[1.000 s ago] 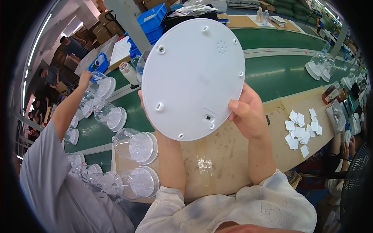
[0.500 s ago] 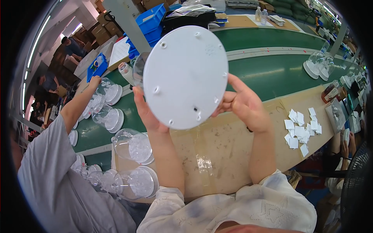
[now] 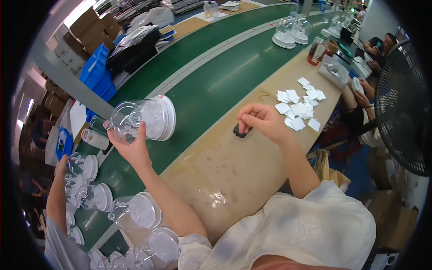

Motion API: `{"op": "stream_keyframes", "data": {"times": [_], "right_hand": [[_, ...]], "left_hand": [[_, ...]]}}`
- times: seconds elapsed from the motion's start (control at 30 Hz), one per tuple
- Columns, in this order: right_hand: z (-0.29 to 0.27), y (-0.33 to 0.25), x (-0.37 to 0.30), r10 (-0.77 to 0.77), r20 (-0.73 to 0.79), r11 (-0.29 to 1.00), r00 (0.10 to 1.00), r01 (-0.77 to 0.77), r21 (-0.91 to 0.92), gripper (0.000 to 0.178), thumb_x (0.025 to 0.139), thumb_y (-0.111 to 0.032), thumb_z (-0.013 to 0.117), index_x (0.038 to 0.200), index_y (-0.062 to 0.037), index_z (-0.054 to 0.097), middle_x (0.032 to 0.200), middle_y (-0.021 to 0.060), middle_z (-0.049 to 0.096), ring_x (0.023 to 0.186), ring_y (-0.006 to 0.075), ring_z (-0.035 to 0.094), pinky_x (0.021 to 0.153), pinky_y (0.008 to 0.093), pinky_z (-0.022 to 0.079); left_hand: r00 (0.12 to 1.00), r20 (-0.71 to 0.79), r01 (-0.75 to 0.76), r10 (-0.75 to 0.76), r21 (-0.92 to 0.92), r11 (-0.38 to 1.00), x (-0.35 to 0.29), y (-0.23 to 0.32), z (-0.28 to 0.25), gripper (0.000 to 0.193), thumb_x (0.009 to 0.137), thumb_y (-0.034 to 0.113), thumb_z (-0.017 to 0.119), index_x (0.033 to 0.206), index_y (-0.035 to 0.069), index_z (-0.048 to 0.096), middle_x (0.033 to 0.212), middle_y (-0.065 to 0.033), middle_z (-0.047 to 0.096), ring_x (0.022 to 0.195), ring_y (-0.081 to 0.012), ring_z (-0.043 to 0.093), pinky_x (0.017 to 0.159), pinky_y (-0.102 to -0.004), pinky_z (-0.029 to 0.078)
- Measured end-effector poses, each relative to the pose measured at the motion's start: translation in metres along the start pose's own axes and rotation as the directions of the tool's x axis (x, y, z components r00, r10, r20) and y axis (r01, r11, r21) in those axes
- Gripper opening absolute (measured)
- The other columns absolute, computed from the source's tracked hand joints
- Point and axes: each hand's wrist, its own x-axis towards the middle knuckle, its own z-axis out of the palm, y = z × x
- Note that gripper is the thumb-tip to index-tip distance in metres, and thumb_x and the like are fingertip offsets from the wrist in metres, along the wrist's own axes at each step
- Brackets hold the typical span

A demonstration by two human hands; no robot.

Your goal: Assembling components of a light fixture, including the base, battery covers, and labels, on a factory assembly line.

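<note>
My left hand (image 3: 130,150) grips a clear dome on a round white base (image 3: 167,118). The dome lies tilted on its side over the green belt, its small knob toward the left and some white filling inside. Over the tan work board, my right hand (image 3: 263,120) has its fingers bent together around a small dark object (image 3: 241,131); its kind is too small to make out. Right of that hand lies a loose heap of small white squares (image 3: 297,108).
More domes on white bases (image 3: 143,210) stand at lower left, beside a co-worker's arm (image 3: 56,198). A white bottle (image 3: 94,138) is near my left hand. Two domes (image 3: 284,33) sit farther along the green belt (image 3: 216,81). A black fan (image 3: 402,108) stands right of the board (image 3: 216,171).
The dome has turned from showing its flat white underside to lying sideways, and moved left in my left hand. My right hand has left it and come down to the board. The view has swung right.
</note>
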Motion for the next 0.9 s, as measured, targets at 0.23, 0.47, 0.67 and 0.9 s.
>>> {"op": "stream_keyframes", "data": {"times": [0.23,0.47,0.67,0.9], "right_hand": [[-0.033,0.082,-0.083,0.282,-0.239,0.944,0.929,-0.313,-0.101,0.009,0.094,-0.014,0.060,0.097,-0.0053,0.063,0.062,-0.0010,0.055,0.052,0.0051,0.048,0.047,0.0219,0.036],[-0.028,0.105,-0.073,0.280,-0.166,0.942,0.946,-0.304,-0.141,0.013,0.092,-0.015,0.059,0.094,-0.0037,0.065,0.066,-0.0016,0.057,0.047,0.0051,0.044,0.043,0.0231,0.033],[-0.031,0.095,-0.070,0.301,-0.181,0.938,0.936,-0.325,-0.123,0.013,0.091,-0.015,0.059,0.092,-0.0035,0.064,0.067,-0.0011,0.058,0.047,0.0054,0.045,0.043,0.0230,0.034],[-0.030,0.094,-0.067,0.326,-0.142,0.930,0.935,-0.344,-0.129,0.011,0.092,-0.010,0.055,0.093,-0.0026,0.062,0.061,-0.0011,0.053,0.046,0.0059,0.043,0.044,0.0231,0.033]], "left_hand": [[0.993,0.000,-0.116,0.116,0.112,0.987,0.016,-0.086,0.003,0.096,0.064,0.012,0.087,0.143,-0.002,0.034,0.143,-0.0188,0.040,0.128,-0.0301,0.045,0.106,-0.0425,0.038],[0.987,0.021,-0.159,0.159,0.212,0.964,0.005,-0.075,0.011,0.091,0.061,0.005,0.087,0.138,-0.007,0.039,0.133,-0.0196,0.048,0.122,-0.0298,0.049,0.107,-0.0428,0.036],[0.923,0.299,-0.332,0.240,0.310,0.891,-0.008,-0.080,0.020,0.097,0.064,0.016,0.084,0.146,0.011,0.033,0.147,-0.0197,0.027,0.139,-0.0362,0.025,0.115,-0.0451,0.023],[0.941,0.287,-0.273,0.180,0.329,0.904,-0.008,-0.078,0.007,0.098,0.064,0.016,0.084,0.146,0.010,0.031,0.148,-0.0186,0.026,0.139,-0.0355,0.025,0.115,-0.0448,0.024]]}}
